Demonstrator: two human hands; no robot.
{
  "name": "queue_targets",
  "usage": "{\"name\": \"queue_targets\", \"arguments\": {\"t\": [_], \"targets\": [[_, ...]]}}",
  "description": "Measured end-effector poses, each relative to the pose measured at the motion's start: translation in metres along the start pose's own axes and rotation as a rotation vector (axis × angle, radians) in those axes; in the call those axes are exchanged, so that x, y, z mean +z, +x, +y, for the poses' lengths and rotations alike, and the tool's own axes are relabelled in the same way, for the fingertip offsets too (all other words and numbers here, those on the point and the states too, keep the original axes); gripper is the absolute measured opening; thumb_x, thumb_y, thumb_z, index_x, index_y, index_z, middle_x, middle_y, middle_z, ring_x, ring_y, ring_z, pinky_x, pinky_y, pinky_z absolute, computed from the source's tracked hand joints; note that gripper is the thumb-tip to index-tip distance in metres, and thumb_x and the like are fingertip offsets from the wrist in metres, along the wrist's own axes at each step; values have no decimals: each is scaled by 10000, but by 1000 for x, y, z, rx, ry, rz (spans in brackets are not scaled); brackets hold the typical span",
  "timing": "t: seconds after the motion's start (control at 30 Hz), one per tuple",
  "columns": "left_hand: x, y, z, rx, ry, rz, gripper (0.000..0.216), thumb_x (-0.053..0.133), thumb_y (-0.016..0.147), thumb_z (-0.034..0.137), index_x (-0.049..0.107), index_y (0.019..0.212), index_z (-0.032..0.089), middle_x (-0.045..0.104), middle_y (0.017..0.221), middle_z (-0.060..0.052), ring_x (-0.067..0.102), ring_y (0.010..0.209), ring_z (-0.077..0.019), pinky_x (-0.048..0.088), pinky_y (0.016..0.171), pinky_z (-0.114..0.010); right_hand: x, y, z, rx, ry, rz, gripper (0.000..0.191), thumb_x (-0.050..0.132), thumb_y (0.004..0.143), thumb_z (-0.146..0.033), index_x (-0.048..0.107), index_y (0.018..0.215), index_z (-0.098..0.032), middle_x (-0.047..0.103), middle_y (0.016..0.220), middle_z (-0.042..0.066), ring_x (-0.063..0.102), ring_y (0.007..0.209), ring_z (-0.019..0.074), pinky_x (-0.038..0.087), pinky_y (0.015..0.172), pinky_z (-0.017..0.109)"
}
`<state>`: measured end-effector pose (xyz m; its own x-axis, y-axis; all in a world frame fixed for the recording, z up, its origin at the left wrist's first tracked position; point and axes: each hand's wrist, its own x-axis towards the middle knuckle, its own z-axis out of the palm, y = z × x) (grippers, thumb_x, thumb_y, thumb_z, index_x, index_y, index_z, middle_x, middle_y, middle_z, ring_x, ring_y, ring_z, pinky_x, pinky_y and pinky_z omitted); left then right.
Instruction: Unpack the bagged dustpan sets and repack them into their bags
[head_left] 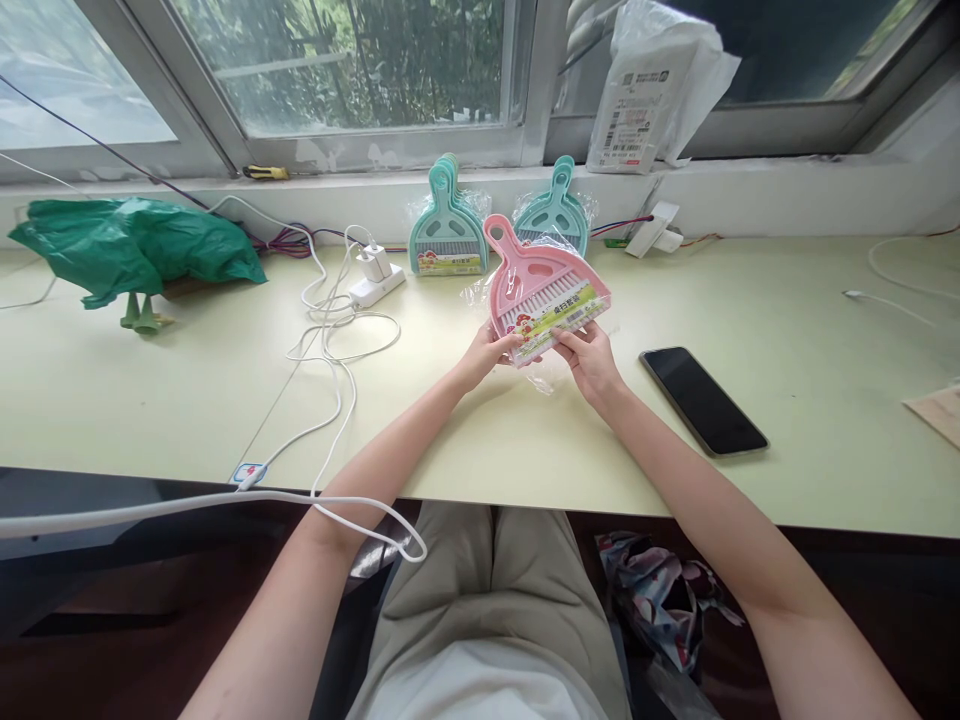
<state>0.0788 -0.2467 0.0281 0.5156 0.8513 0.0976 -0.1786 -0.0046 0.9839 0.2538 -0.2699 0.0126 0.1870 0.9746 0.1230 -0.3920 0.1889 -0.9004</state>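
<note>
I hold a pink mini dustpan-and-brush set [541,280] in clear plastic wrap just above the pale table [150,390]. My left hand [491,352] pinches its lower left edge, fingers closed on it. My right hand [589,355] grips the lower right edge by the paper label. Behind it, two stacks of teal dustpan sets [448,225] [555,210] lean upright against the wall under the window.
A black phone [703,398] lies face up right of my hands. White charger and cables [352,300] sprawl to the left, beyond them a green plastic bag [135,245]. A white parcel bag [652,85] stands on the sill. A brown envelope corner [937,412] sits far right.
</note>
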Motion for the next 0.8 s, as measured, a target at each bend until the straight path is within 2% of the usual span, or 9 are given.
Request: {"name": "queue_targets", "arguments": {"t": [0.53,0.8], "targets": [[0,-1,0,-2,20,3,596,659,708,409,487,1219,153,691,1103,-132,725,751,-237,561,659,-330,0,1,0,14,-31,11,416,826,584,-286,597,929,-251,714,1048,-11,659,1072,200,546,989,397],[1,0,0,0,26,3,558,654,713,406,504,1184,147,683,1129,-142,725,749,-233,568,673,-343,-2,2,-2,37,2,26,274,752,695,-317,583,896,-239,722,1010,-5,695,984,179,566,948,366]]}}
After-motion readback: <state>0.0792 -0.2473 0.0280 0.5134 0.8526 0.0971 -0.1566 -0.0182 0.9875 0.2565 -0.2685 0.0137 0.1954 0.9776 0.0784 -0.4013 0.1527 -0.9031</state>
